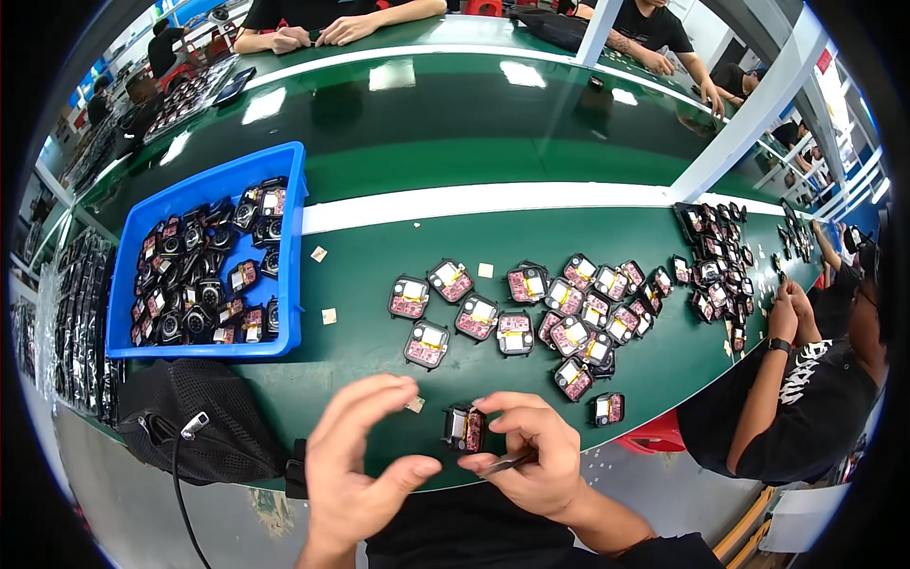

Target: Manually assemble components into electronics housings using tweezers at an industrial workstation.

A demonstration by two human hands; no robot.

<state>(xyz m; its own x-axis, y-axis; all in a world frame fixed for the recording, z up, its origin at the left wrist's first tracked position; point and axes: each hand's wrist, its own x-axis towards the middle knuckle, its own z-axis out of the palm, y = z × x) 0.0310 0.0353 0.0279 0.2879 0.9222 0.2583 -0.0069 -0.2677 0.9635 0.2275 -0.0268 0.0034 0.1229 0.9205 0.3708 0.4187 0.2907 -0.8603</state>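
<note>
Between thumb and fingertips, my right hand (545,460) grips an open smartwatch case (464,429), tilted on edge so its red circuit board and black rim show. A thin dark tool (512,462), perhaps tweezers, lies across the same hand's fingers. My left hand (355,465) is just left of the case, thumb and fingers curved wide apart, holding nothing. By its fingertips a small cream square (414,404) lies on the green table. Beyond both hands are several more open watch cases (476,318), with white batteries, yellow tape and red boards, some heaped together (571,335).
A blue bin (296,256) full of watch cases stands at left, with a black mesh bag (204,408) in front. A white rail (474,199) and post (739,123) cross behind. At right sits a co-worker (806,398) near more cases (711,256); other people work across the table.
</note>
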